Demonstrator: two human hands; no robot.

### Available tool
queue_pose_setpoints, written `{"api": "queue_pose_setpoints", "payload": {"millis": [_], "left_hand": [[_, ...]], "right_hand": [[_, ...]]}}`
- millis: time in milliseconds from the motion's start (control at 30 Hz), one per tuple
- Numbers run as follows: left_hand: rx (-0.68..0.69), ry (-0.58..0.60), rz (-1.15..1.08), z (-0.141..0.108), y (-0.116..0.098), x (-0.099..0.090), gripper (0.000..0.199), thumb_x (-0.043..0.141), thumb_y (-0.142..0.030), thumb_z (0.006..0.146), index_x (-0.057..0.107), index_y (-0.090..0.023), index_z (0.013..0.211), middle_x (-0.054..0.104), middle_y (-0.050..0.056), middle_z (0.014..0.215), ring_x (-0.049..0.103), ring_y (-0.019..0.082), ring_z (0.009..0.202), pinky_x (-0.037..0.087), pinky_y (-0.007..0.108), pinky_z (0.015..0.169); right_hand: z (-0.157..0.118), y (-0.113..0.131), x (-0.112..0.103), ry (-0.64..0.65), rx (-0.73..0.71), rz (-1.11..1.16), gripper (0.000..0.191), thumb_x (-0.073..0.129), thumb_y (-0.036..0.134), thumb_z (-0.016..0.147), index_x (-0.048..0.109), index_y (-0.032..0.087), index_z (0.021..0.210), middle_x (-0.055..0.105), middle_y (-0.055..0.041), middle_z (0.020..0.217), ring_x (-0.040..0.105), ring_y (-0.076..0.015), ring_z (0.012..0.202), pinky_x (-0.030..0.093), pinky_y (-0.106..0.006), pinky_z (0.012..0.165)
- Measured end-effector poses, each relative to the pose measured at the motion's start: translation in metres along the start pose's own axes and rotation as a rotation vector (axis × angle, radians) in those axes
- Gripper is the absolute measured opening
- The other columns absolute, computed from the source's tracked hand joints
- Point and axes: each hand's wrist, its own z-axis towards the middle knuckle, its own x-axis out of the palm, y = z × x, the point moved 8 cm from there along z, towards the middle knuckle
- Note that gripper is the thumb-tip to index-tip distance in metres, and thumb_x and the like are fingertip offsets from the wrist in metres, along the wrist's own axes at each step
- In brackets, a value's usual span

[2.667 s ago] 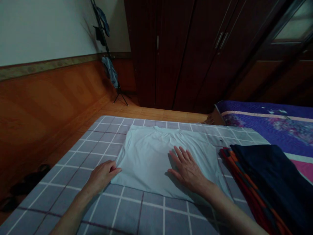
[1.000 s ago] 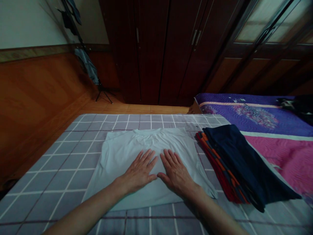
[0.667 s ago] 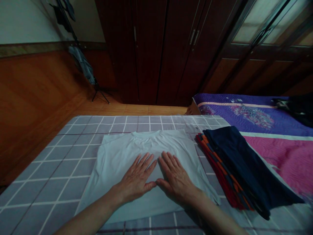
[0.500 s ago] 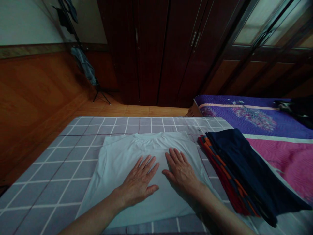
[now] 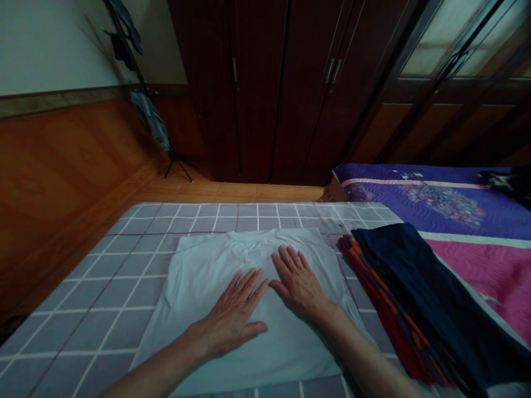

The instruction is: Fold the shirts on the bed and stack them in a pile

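Two hands [image 5: 232, 314] [image 5: 302, 286] spread flat on a white shirt [image 5: 265, 359], closed wardrobe [image 5: 257, 121] beyond

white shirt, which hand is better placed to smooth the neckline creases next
Probably the right hand: its fingertips look closer to the neckline, while the left hand lies lower on the shirt.

White shirt [image 5: 207, 262] partly hidden by forearms [image 5: 160, 362]; coat rack [image 5: 141, 79] cropped above; dark bundle [image 5: 514, 186] cropped right, unclear
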Motion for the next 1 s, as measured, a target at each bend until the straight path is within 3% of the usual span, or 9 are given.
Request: {"api": "queue_pose_setpoints", "payload": {"millis": [100,200,300,367,533,700,833,1000], "left_hand": [[-0.036,-0.004,0.035,0.013,0.014,-0.01,0.07,0.046,-0.047,0.091,0.015,-0.021,0.148,0.009,0.01,0.155,0.005,0.024,0.143,0.012,0.046,0.115],[-0.115,0.025,0.101,0.024,0.044,-0.016,0.066,0.042,-0.047,0.092,0.02,-0.019,0.147,0.016,0.009,0.154,0.009,0.024,0.142,0.011,0.047,0.115],[-0.206,0.011,0.155,0.025,0.075,-0.021,0.069,0.039,-0.053,0.092,0.021,-0.016,0.147,0.017,0.011,0.154,0.011,0.026,0.142,0.012,0.049,0.114],[-0.223,-0.033,0.18,0.023,0.084,-0.025,0.071,0.034,-0.057,0.091,0.019,-0.017,0.148,0.015,0.012,0.154,0.009,0.027,0.142,0.011,0.05,0.113],[-0.168,-0.033,0.169,0.024,0.072,-0.018,0.066,0.029,-0.058,0.093,0.018,-0.024,0.148,0.015,0.009,0.155,0.009,0.027,0.142,0.012,0.05,0.113],[-0.199,-0.139,0.173,0.024,0.071,-0.014,0.063,0.032,-0.056,0.093,0.018,-0.028,0.148,0.012,0.008,0.156,0.005,0.029,0.142,0.011,0.053,0.112],[-0.187,-0.183,0.179,0.022,0.072,-0.01,0.062,0.034,-0.056,0.093,0.019,-0.03,0.147,0.015,0.006,0.155,0.008,0.028,0.142,0.01,0.053,0.112],[-0.183,-0.184,0.173,0.022,0.073,-0.009,0.063,0.033,-0.056,0.093,0.017,-0.03,0.148,0.014,0.006,0.155,0.008,0.028,0.142,0.01,0.053,0.112]], "right_hand": [[-0.001,0.008,0.0,0.052,-0.042,0.042,0.058,0.046,0.046,0.092,0.039,0.014,0.14,0.03,-0.017,0.148,0.022,-0.0341,0.137,0.024,-0.053,0.108],[0.001,0.008,-0.001,0.085,-0.025,0.051,0.059,0.048,0.045,0.091,0.039,0.013,0.14,0.03,-0.0182,0.148,0.022,-0.035,0.137,0.023,-0.054,0.109],[0.001,0.007,-0.002,0.091,-0.023,0.065,0.058,0.047,0.044,0.091,0.039,0.014,0.14,0.032,-0.0174,0.147,0.023,-0.0341,0.137,0.021,-0.054,0.109],[0.0,0.007,-0.003,0.071,-0.026,0.082,0.059,0.047,0.046,0.091,0.038,0.014,0.14,0.032,-0.0166,0.147,0.023,-0.0333,0.137,0.02,-0.054,0.11],[-0.002,0.005,-0.002,0.042,-0.026,0.1,0.06,0.045,0.048,0.091,0.038,0.015,0.14,0.031,-0.0164,0.148,0.021,-0.0339,0.138,0.021,-0.054,0.109],[-0.002,0.004,-0.003,0.042,0.014,0.087,0.062,0.048,0.05,0.089,0.038,0.016,0.14,0.028,-0.0178,0.149,0.019,-0.0371,0.138,0.022,-0.056,0.108],[0.0,0.004,-0.004,0.068,-0.002,0.086,0.064,0.047,0.051,0.089,0.036,0.016,0.142,0.03,-0.0165,0.148,0.022,-0.034,0.137,0.022,-0.054,0.109],[0.008,-0.028,-0.005,0.081,0.067,0.003,0.062,0.044,0.052,0.091,0.037,0.016,0.141,0.031,-0.0161,0.148,0.025,-0.033,0.136,0.022,-0.054,0.108]]}}
